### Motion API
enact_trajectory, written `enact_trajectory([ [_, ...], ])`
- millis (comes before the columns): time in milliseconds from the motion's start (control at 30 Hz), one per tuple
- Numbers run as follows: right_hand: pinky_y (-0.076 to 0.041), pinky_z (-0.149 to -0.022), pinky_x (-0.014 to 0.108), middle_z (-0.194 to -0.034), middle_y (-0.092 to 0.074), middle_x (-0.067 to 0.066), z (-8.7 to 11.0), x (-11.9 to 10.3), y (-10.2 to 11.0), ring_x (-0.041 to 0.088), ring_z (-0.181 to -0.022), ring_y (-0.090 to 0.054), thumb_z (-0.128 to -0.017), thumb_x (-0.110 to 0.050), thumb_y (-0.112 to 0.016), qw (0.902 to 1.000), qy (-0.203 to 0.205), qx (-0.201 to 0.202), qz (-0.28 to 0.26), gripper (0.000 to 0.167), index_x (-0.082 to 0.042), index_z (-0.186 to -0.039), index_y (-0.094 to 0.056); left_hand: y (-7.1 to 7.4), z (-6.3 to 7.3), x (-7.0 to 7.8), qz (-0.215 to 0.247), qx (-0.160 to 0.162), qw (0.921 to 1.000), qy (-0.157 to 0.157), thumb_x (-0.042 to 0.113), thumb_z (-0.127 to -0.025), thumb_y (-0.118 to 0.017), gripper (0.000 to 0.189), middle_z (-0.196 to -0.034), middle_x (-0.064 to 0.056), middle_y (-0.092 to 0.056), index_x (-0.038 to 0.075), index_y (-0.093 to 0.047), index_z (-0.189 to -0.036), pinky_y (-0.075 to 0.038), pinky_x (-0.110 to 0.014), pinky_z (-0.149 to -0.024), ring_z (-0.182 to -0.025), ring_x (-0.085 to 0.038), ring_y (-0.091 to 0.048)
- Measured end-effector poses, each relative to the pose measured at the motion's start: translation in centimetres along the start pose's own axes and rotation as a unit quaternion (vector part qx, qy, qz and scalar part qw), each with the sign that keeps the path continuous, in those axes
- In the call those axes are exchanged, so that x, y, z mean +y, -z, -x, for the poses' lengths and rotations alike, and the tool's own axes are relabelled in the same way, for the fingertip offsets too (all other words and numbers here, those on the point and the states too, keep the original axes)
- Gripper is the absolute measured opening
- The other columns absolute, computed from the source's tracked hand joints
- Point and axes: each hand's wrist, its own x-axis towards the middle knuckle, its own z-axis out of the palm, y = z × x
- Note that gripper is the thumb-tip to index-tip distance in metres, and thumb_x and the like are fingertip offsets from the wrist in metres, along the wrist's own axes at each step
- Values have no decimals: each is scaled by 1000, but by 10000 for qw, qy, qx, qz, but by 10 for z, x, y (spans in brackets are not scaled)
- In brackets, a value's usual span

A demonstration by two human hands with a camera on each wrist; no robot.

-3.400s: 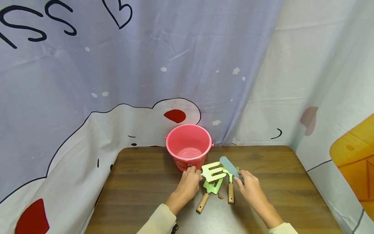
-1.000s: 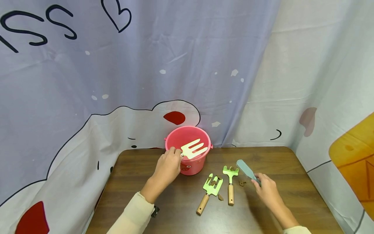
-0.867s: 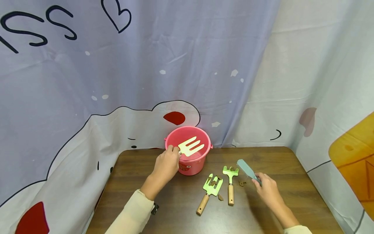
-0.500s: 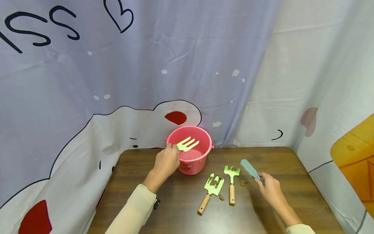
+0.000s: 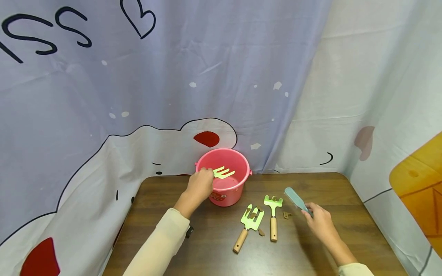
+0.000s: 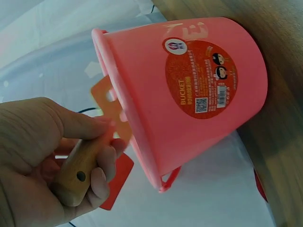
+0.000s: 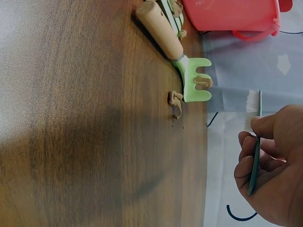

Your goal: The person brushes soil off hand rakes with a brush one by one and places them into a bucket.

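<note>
My left hand (image 5: 198, 186) grips a small garden fork (image 5: 223, 173) by its wooden handle (image 6: 83, 171). Its pale green tines reach inside the mouth of a pink bucket (image 5: 226, 196). In the left wrist view the fork's head is partly hidden behind the bucket rim. Out to the right, my right hand (image 5: 322, 222) pinches a slim blue-green brush (image 5: 294, 197) above the table; the right wrist view shows its pale bristles (image 7: 253, 101). A second green fork (image 5: 252, 218) and a small green rake (image 5: 273, 203) lie between the hands, both with brown lumps on their heads.
Brown crumbs lie on the wooden table: a curled lump (image 5: 286, 215) right of the rake and a smaller lump (image 5: 261, 232) by the fork. The bucket stands at the table's back edge, against a printed curtain (image 5: 165, 76).
My left hand has carried its fork from above the other tools to the bucket, where the tines have tipped lower. My right hand has drawn the brush away to the right.
</note>
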Motion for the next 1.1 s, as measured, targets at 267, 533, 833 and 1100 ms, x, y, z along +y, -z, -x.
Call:
enact_trajectory([
  [267,-56,-77,57,-95,-72,26,0,-1,0,43,-88,-72,-90,-4,-74,9999,-61,-85,-25,24,12,-107,-68,0,-10,1,-101,31,9999,35,5,-90,-73,13,-78,-8,-71,9,-68,-79,-58,-47,-62,-77,-28,-72],
  [533,-55,-79,59,-97,-72,26,0,0,1,45,-90,-71,-91,-5,-74,9998,-128,-122,-38,24,11,-108,-67,-15,-24,-4,117,294,9995,-24,5,-92,-70,13,-80,-14,-70,5,-66,-79,-60,-48,-70,-82,-34,-73],
  [833,-56,-79,59,-98,-72,27,2,0,1,46,-91,-71,-91,-5,-74,9998,-173,-123,-21,26,12,-109,-67,-23,-39,-6,695,-271,9972,88,0,-86,-72,5,-78,-11,-65,1,-68,-83,-57,-37,-76,-80,-27,-66],
  [1100,-56,-79,58,-98,-72,27,1,0,1,45,-91,-71,-91,-6,-74,9996,-219,-191,-59,26,11,-110,-67,-29,-48,-3,1146,-240,9915,560,4,-93,-69,7,-86,-16,-70,0,-63,-92,-59,-40,-73,-85,-32,-74],
])
